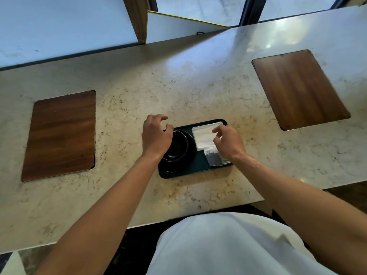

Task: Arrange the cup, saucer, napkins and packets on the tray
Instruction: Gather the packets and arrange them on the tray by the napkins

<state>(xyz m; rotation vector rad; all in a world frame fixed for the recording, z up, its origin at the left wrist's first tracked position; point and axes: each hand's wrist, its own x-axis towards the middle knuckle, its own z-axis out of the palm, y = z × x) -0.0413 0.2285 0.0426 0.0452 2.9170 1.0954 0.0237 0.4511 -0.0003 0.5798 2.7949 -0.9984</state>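
Tray (178,172) lies at table (178,86) centre. Cup (175,148) on saucer (188,163) occupies its 9 o'clock half; napkins (203,136) at 1 o'clock, packets (213,158) at 4 o'clock. Left hand (155,135) and right hand (229,142) hover with fingers loosely curled, gripping nothing.

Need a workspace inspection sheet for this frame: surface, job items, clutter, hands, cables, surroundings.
Surface: marble counter, two wooden inlay panels.
Job's things: dark tray holds black cup on saucer, white napkins at far right, packets near right.
Clutter: nothing seen.
Grippers: left hand open over the cup; right hand above napkins and packets, grip unclear.
Cables: nothing seen.
Surroundings: window frames behind, white board leaning.
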